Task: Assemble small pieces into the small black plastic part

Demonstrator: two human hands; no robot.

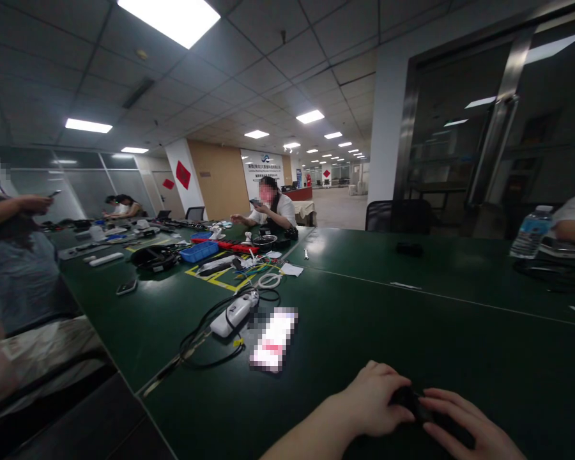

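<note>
We are holding a small, dark, elongated object (411, 402) between our bare hands, low over or on the dark green tabletop (345, 326); we cannot tell whether it is touching. Our left hand (374, 399) is gripping its left end, thumb and fingers nearly closed around it. Our right hand (472, 418) is clasping the other end with bent fingers, leaving little gap. For steady handling, we are judging that both grips should be light and even, wrists low, fingertips not hiding the object's middle. A bright rectangular device (274, 342) is lying farther left, near a white oblong plastic block (232, 317), both well apart from our hands.
</note>
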